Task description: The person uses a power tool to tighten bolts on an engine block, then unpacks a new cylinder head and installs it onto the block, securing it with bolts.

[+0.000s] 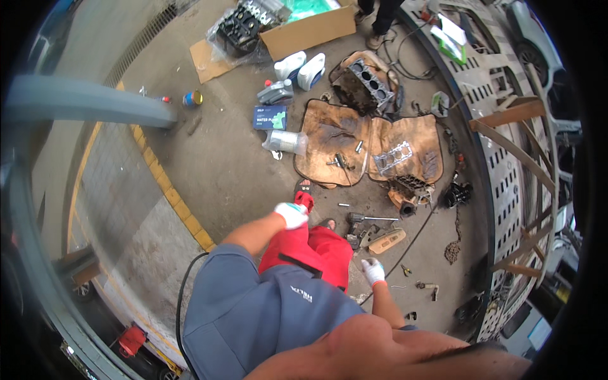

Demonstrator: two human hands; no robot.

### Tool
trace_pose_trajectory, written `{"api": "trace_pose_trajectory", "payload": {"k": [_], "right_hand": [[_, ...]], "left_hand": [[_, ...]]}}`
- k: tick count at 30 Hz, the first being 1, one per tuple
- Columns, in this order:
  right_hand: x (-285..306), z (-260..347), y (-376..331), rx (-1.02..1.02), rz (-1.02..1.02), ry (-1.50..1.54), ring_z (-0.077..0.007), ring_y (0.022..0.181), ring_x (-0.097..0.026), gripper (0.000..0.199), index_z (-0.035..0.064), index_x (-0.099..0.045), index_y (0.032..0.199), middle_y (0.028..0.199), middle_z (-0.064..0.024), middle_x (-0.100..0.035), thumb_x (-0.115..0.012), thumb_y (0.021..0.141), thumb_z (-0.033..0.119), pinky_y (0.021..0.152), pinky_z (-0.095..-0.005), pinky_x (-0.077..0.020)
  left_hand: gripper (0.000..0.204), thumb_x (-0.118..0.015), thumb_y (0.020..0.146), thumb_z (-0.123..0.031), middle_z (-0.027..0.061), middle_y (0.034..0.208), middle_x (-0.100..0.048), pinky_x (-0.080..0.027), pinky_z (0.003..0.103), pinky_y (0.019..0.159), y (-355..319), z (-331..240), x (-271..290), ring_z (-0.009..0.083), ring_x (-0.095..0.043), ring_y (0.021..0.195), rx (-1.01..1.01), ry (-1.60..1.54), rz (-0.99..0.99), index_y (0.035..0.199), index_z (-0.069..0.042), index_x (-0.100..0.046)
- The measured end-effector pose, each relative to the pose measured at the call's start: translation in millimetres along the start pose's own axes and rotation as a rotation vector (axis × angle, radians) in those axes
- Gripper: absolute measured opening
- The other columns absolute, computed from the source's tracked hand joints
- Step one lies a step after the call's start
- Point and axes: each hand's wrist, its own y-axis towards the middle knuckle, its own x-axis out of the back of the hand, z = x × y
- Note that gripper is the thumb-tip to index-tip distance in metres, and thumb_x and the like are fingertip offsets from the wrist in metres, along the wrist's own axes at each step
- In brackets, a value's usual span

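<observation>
My left hand, in a white glove, rests against the red trousers by my left leg. Its fingers blend into the cloth and are hard to make out. My right hand, also gloved in white, hangs low at my right with loosely extended fingers and nothing visible in it. Nearest to it are a tan elongated part, small yellow-handled pliers and a tool with a long metal bar. Ahead, brown mats carry a metal gasket and small tools.
An engine block sits at the mats' far side. A greasy metal casting lies at their near right edge. White jugs, a blue box and a cardboard box stand ahead. A slotted metal frame runs along the right; a grey post stands left.
</observation>
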Motion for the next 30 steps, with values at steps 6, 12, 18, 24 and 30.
{"api": "trace_pose_trajectory", "payload": {"k": [6, 12, 18, 24, 30], "right_hand": [[27.8, -42.6, 32.7, 0.094, -0.155, 0.299, -0.0195, 0.076, -0.071, 0.038, -0.0016, -0.075, 0.110, 0.091, -0.0127, -0.078, -0.074, 0.097, 0.034, 0.072, -0.0366, -0.0570], [-25.4, -11.7, 43.2, 0.021, 0.054, 0.273, -0.0195, 0.076, -0.067, 0.033, -0.0009, -0.069, 0.120, 0.094, -0.0095, -0.071, -0.070, 0.100, 0.025, 0.062, -0.0345, -0.0528], [-75.0, 83.9, 22.7, 0.084, 0.157, 0.206, -0.0215, 0.076, -0.070, 0.043, -0.0003, -0.074, 0.120, 0.094, -0.0129, -0.076, -0.075, 0.094, 0.034, 0.068, -0.0376, -0.0557], [-95.1, 161.2, 65.0, 0.133, 0.126, 0.002, -0.0273, 0.080, -0.073, 0.040, -0.0016, -0.075, 0.115, 0.091, -0.0172, -0.077, -0.072, 0.096, 0.033, 0.074, -0.0404, -0.0576], [-124.4, 276.4, 54.2, 0.138, -0.001, -0.240, -0.0356, 0.094, -0.075, 0.048, -0.0041, -0.073, 0.120, 0.106, -0.0238, -0.077, -0.068, 0.098, 0.038, 0.084, -0.0428, -0.0577]], "left_hand": [[0.058, -0.044, 0.104, -0.052, 0.0229, 0.132, -0.069, -0.051, 0.050, 0.105, -132.1, 100.4, 68.2, 0.0411, -0.066, 0.123, 0.462, -0.031, -0.479, 0.134, -0.006, -0.063], [0.070, -0.047, 0.104, -0.055, 0.0266, 0.149, -0.058, -0.044, 0.048, 0.116, -306.2, 108.2, 16.6, 0.0421, -0.057, 0.137, 0.722, -0.424, -0.548, 0.151, -0.002, -0.052], [0.072, -0.040, 0.104, -0.048, 0.0263, 0.153, -0.055, -0.039, 0.047, 0.121, -368.8, 210.5, -188.2, 0.0385, -0.050, 0.146, 1.181, -0.673, -0.453, 0.156, 0.002, -0.045], [0.073, -0.054, 0.102, -0.050, 0.0262, 0.146, -0.062, -0.051, 0.050, 0.108, -350.5, 320.9, -239.6, 0.0386, -0.062, 0.134, 1.230, -1.245, -0.530, 0.155, 0.001, -0.047], [0.058, -0.061, 0.102, -0.043, 0.0109, 0.087, -0.065, -0.052, 0.045, 0.056, -314.9, 409.0, -123.1, 0.0253, -0.064, 0.067, 0.972, -1.278, -0.723, 0.146, -0.010, -0.047]]}}
